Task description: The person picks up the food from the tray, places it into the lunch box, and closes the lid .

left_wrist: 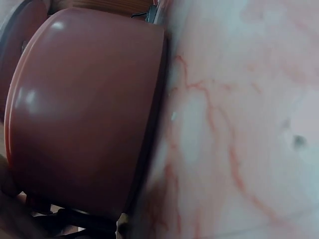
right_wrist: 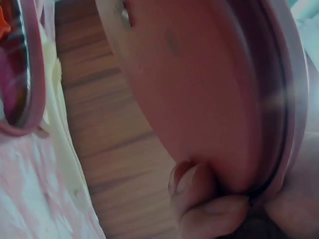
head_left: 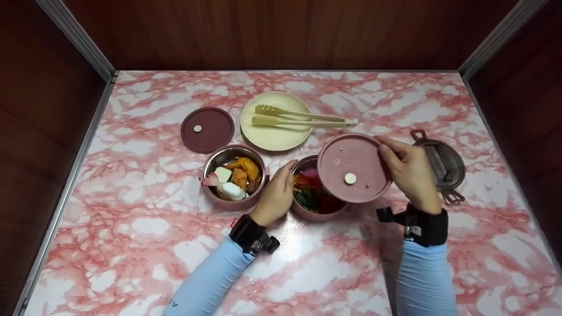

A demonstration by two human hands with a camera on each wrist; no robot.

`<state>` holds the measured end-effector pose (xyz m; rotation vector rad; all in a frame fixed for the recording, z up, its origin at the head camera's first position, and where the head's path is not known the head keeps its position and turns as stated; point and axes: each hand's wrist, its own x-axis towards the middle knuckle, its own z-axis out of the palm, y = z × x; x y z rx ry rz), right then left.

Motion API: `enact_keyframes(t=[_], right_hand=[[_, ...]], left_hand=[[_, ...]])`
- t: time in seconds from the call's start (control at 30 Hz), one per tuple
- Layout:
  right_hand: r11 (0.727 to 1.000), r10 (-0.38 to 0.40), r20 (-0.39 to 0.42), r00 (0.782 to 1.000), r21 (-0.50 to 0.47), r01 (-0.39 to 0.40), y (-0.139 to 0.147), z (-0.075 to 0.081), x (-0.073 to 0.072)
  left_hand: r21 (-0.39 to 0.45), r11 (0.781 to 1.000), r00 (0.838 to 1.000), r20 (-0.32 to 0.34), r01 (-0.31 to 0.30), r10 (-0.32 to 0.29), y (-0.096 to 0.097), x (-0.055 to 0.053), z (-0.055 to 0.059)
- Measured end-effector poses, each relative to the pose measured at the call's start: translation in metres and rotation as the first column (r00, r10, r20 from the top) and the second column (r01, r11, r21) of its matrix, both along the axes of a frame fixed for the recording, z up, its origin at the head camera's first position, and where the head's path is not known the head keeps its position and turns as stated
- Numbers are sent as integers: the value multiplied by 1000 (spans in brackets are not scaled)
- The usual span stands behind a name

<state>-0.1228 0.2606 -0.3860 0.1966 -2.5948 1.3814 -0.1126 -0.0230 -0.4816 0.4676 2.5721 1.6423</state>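
Brown wood-grain walls (head_left: 281,35) on three sides; pink-and-white marbled desk (head_left: 131,263) between. Two pink pots stand near each other, left pot (head_left: 232,205) and right pot (head_left: 318,217), both holding food. Cream plate (head_left: 281,142) lies behind, tongs (head_left: 265,120) across it. Pink lid (head_left: 347,153) hangs tilted over right pot's right part; smaller maroon lid (head_left: 215,123) lies behind left pot. Right hand (head_left: 408,169) pinches pink lid's right edge; left hand (head_left: 275,197) rests against right pot's left side, fingers fairly straight.
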Motion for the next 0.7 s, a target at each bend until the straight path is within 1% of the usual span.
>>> enact_keyframes(t=[0.03, 0.1, 0.2, 0.3, 0.4, 0.47, 0.53, 0.63, 0.7], right_hand=[[1000, 23, -8, 1000, 11, -23, -3, -1, -1], [997, 71, -9, 997, 28, -70, -8, -2, -1], [990, 123, 3, 992, 66, -123, -15, -1, -1], [983, 167, 15, 986, 68, -168, -23, 1, 1], [976, 211, 19, 977, 56, -212, -30, 2, 3], [972, 231, 15, 973, 48, -231, -34, 2, 4], [969, 244, 13, 970, 32, -245, -37, 3, 4], [970, 245, 24, 969, -15, -245, -40, 3, 3], [972, 232, 38, 972, -46, -230, -38, 4, 4]], left_hand=[[1, 1000, 1000, -9, -7, 7, -1, 1, 2], [5, 1000, 998, -52, -21, 21, -3, 3, 9], [34, 999, 992, -124, -30, 34, -7, 8, 25], [66, 997, 982, -185, -31, 43, -9, 14, 41], [88, 996, 973, -224, -33, 52, -12, 19, 52], [89, 995, 974, -219, -37, 56, -13, 21, 56], [91, 995, 979, -191, -47, 64, -13, 22, 57], [98, 991, 985, -141, -87, 100, -12, 22, 57], [150, 982, 986, -99, -117, 133, -11, 21, 56]])
